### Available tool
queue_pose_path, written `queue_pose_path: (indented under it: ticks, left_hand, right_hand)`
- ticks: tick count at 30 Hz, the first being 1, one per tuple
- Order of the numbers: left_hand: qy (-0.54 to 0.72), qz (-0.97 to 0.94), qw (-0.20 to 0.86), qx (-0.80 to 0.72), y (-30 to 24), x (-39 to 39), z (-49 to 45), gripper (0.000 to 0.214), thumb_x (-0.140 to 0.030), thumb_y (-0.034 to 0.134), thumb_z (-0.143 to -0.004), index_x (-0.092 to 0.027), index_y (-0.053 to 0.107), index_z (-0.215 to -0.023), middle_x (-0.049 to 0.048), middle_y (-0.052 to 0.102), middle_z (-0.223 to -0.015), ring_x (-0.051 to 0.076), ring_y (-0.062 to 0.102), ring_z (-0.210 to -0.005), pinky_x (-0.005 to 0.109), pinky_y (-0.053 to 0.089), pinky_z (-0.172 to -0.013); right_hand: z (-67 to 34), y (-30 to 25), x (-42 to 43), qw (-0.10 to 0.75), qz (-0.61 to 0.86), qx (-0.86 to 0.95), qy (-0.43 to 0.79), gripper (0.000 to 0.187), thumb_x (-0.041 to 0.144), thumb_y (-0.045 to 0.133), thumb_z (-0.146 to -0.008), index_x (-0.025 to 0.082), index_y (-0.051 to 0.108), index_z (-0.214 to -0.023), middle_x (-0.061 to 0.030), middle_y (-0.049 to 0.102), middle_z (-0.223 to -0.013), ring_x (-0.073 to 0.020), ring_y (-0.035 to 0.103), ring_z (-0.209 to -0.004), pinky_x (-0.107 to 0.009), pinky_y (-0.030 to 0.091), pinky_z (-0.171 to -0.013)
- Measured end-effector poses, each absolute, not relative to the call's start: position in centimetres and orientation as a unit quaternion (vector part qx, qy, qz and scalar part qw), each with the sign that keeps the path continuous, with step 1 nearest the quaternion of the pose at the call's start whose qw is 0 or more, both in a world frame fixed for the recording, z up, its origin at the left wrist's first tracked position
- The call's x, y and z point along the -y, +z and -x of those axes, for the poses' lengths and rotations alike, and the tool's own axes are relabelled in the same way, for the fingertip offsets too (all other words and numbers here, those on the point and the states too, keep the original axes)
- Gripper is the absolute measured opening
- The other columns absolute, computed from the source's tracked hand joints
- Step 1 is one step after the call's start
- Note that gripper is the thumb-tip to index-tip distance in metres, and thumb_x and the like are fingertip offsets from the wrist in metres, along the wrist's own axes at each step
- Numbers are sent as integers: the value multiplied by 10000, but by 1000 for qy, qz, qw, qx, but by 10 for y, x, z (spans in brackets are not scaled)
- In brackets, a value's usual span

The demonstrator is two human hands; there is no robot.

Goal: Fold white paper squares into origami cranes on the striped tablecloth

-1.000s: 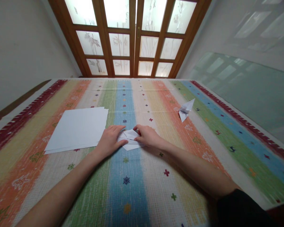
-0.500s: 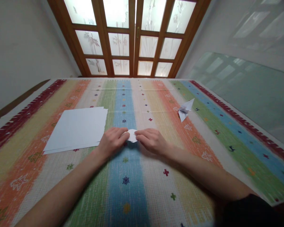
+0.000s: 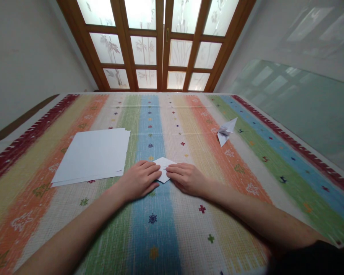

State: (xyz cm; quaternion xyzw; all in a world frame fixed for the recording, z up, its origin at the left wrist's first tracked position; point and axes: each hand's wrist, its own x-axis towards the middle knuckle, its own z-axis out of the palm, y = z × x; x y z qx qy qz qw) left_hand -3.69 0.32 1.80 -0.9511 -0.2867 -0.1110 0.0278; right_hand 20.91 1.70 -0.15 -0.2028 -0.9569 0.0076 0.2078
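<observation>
A small folded white paper (image 3: 163, 176), roughly diamond-shaped, lies flat on the blue stripe of the cloth between my hands. My left hand (image 3: 140, 178) rests on its left side, fingers stretched out flat over the paper and the thumb apart nearer to me. From the other side my right hand (image 3: 187, 178) lays its outstretched fingers on the paper's right part; its thumb is mostly hidden beneath. The fingers cover both side corners. A short dark line shows near the paper's middle.
White paper sheets (image 3: 91, 154) lie stacked to the left of my left hand. A folded paper figure with pointed wings (image 3: 227, 131) sits to the right, farther back. A striped cloth (image 3: 151, 236) covers the table. Wooden doors with frosted panes (image 3: 162, 49) stand beyond the far edge.
Both hands have gone from pinching the paper by its sides to lying flat on it. The paper has come slightly nearer to me, and more of it shows.
</observation>
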Motion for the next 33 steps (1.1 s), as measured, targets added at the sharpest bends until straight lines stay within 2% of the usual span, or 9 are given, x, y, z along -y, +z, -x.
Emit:
queue_pose_path:
  ticks: [4,8,14,19,22,26,33]
  left_hand:
    - [-149,952,43,262,10,-5,32,228,-286,450,-1006,-177,646,-966,69,711,-970,206,640,-905,349,481,-781]
    - [-171,949,39,261,6,-4,29,235,-188,427,-1000,-161,643,-912,63,702,-917,196,617,-833,331,468,-729]
    - [-218,900,-104,363,11,0,24,187,-194,453,-957,-166,587,-830,64,643,-848,193,575,-803,321,471,-728]
    - [-223,866,-190,406,16,-2,20,98,-253,569,-898,-182,578,-831,39,618,-841,195,557,-821,322,449,-744]
    - [-224,851,-225,418,18,-4,18,149,-256,549,-911,-181,600,-793,37,620,-825,190,554,-828,321,430,-765]
    - [-204,813,-268,474,23,-7,15,192,-240,564,-876,-172,615,-704,26,598,-741,170,538,-740,297,399,-707]
    - [-170,749,-293,570,28,-19,6,194,-261,555,-839,-174,601,-672,14,612,-681,162,523,-650,292,354,-642]
  right_hand:
    - [-211,-7,-14,251,231,938,66,249,163,453,-946,124,682,-1038,-141,716,-1122,-216,674,-1061,-372,547,-927]
    - [-212,-7,-12,277,271,910,148,217,181,471,-958,152,680,-910,-124,719,-1081,-194,679,-1004,-346,558,-880]
    - [-210,4,-12,271,369,857,237,130,163,598,-884,162,626,-757,-100,677,-1017,-182,633,-915,-343,514,-831]
    - [-205,10,-16,246,410,842,249,117,142,637,-862,157,630,-746,-76,641,-933,-182,574,-893,-341,462,-824]
    - [-206,11,-18,236,409,844,253,103,158,649,-870,156,635,-768,-71,645,-932,-181,564,-894,-335,445,-827]
    - [-209,13,-22,225,421,843,249,105,194,647,-887,152,643,-790,-60,630,-879,-175,559,-854,-315,433,-796]
    - [-206,21,-29,173,462,832,253,160,165,649,-863,156,610,-708,-36,577,-817,-144,534,-745,-277,407,-708]
